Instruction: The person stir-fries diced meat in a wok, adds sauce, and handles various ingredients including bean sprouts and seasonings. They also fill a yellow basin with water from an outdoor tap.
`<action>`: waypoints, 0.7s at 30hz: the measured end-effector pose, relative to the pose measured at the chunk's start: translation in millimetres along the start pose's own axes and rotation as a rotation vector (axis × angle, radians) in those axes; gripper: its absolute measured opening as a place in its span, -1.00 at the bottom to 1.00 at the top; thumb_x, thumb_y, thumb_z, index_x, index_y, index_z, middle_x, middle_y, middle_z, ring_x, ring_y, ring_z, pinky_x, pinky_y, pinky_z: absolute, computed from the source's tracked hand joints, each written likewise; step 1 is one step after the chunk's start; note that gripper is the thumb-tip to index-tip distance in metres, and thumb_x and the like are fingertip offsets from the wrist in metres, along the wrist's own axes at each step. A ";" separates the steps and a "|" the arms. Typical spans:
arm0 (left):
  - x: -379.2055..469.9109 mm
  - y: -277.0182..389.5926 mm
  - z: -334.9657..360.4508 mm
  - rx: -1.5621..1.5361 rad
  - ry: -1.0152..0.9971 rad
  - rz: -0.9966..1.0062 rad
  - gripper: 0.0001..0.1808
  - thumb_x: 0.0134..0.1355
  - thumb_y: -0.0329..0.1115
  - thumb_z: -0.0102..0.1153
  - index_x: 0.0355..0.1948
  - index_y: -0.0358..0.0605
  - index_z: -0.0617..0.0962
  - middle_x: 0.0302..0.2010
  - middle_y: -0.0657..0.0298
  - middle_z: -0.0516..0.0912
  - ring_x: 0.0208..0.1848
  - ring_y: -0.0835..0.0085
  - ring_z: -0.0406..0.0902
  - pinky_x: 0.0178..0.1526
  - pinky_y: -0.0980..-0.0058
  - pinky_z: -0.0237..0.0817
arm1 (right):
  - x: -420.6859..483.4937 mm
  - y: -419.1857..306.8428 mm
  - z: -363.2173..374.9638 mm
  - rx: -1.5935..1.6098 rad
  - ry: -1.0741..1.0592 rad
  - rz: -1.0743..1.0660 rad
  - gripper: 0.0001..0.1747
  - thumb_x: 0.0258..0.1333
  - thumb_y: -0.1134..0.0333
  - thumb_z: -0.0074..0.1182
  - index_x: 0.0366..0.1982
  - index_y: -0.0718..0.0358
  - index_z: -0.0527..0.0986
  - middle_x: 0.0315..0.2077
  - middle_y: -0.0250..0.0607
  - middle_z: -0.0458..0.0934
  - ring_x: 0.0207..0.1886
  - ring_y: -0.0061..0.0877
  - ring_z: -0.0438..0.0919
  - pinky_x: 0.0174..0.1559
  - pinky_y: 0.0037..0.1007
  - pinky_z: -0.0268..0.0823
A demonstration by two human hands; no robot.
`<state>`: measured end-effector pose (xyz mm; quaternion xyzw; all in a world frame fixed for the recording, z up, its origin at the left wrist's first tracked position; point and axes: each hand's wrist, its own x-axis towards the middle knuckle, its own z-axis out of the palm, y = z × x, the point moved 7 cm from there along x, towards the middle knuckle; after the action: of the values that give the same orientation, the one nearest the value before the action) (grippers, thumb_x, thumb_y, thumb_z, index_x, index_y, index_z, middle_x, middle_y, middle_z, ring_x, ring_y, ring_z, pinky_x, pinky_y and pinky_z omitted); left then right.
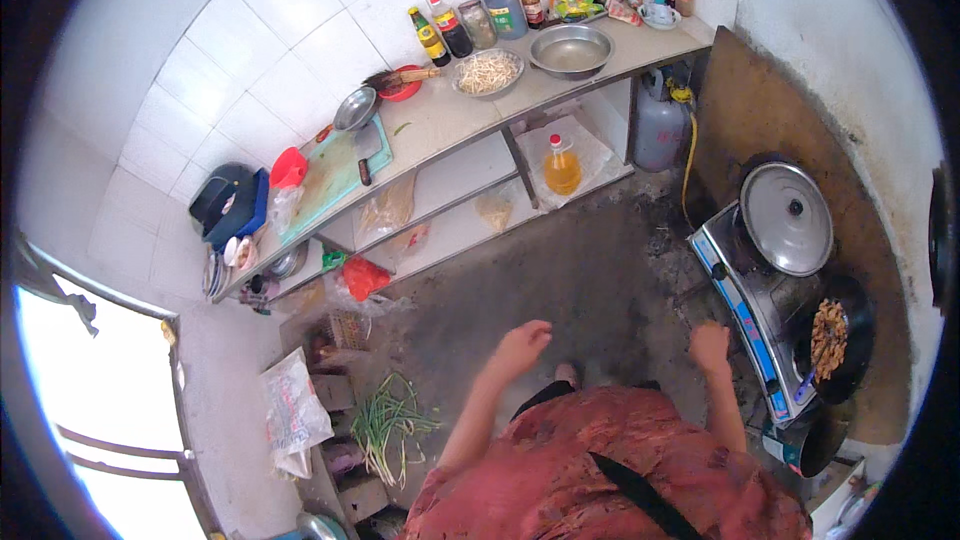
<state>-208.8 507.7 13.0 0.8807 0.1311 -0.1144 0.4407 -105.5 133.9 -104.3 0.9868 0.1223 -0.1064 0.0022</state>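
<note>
Both hands hang in front of my body above the dark floor. My left hand (527,347) touches nothing, with its fingers loosely curled. My right hand (709,343) is beside the front edge of a two-burner gas stove (739,300); it looks blurred, and its fingers are hard to make out. A round metal lid (787,217) covers the far burner's pot. On the near burner sits a dark wok (859,345) with browned food (829,339) in it, and a purple-handled utensil (805,387) leans at its rim.
Along the tiled wall runs a counter (442,116) with a metal basin (571,51), a bowl of bean sprouts (488,73), a cleaver (366,154) on a green cutting board (337,172), and several bottles. A gas cylinder (660,124) with a yellow hose stands right. Green onions (390,420) lie lower left.
</note>
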 end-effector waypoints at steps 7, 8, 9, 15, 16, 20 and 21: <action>25.5 -111.9 -89.6 -0.142 0.208 -0.062 -0.66 0.14 -0.25 0.03 -0.09 -0.18 0.51 -0.19 0.11 0.60 -0.11 0.27 0.52 -0.06 0.40 0.31 | 53.1 -148.0 -57.5 0.233 -0.145 -0.213 -0.45 -0.10 0.28 0.07 0.03 0.19 0.33 -0.08 -0.04 0.45 0.02 -0.19 0.40 0.03 -0.13 0.17; 31.5 -122.6 -96.8 -0.144 0.226 -0.071 -0.66 0.13 -0.28 0.05 -0.09 -0.20 0.51 -0.21 0.15 0.61 -0.14 0.39 0.52 -0.08 0.45 0.32 | 66.5 -155.8 -55.2 0.240 -0.158 -0.231 -0.45 -0.08 0.27 0.07 0.03 0.21 0.33 -0.09 -0.03 0.46 -0.01 -0.18 0.42 0.01 -0.13 0.20; 38.2 -127.4 -106.5 -0.144 0.249 -0.085 -0.66 0.13 -0.30 0.07 -0.09 -0.22 0.52 -0.23 0.19 0.62 -0.17 0.50 0.52 -0.09 0.51 0.32 | 82.7 -166.8 -53.7 0.248 -0.172 -0.257 -0.45 -0.07 0.26 0.07 0.03 0.22 0.33 -0.10 -0.02 0.47 -0.03 -0.17 0.44 -0.02 -0.14 0.22; 90.3 -133.7 -156.5 -0.215 0.278 -0.197 -0.68 0.14 -0.30 0.08 -0.10 -0.23 0.52 -0.26 0.22 0.61 -0.22 0.53 0.52 -0.15 0.55 0.33 | 214.4 -210.5 -61.7 0.789 -0.301 -0.141 -0.33 0.01 0.17 0.08 0.13 0.30 0.21 -0.21 -0.08 0.53 -0.20 -0.31 0.54 -0.18 -0.28 0.37; 102.7 -148.6 -165.4 -0.247 0.315 -0.190 -0.68 0.15 -0.30 0.08 -0.09 -0.23 0.51 -0.27 0.23 0.61 -0.23 0.54 0.52 -0.17 0.56 0.32 | 245.3 -219.6 -59.4 0.998 -0.336 -0.094 -0.30 0.02 0.14 0.08 0.15 0.30 0.17 -0.24 -0.11 0.54 -0.23 -0.35 0.55 -0.21 -0.31 0.39; 145.8 -184.2 -211.6 -0.272 0.373 -0.332 -0.66 0.13 -0.27 0.07 -0.09 -0.21 0.52 -0.21 0.14 0.60 -0.14 0.39 0.52 -0.09 0.48 0.31 | 366.7 -282.9 -101.6 1.911 -0.381 0.178 -0.17 0.09 0.11 0.06 0.24 0.23 -0.09 -0.06 0.07 0.35 -0.14 -0.24 0.51 -0.13 -0.31 0.39; 158.6 -183.4 -224.5 -0.257 0.358 -0.407 -0.65 0.12 -0.25 0.07 -0.09 -0.20 0.52 -0.16 0.08 0.60 -0.09 0.30 0.53 -0.04 0.43 0.30 | 405.9 -286.5 -98.8 2.145 -0.329 0.131 -0.18 0.08 0.13 0.08 0.21 0.23 -0.08 -0.03 0.12 0.29 -0.10 -0.18 0.47 -0.10 -0.24 0.38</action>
<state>-101.3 815.2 -42.6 0.7795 0.3941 -0.0258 0.4862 230.4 512.6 -87.0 0.4533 -0.0889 -0.2882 -0.8388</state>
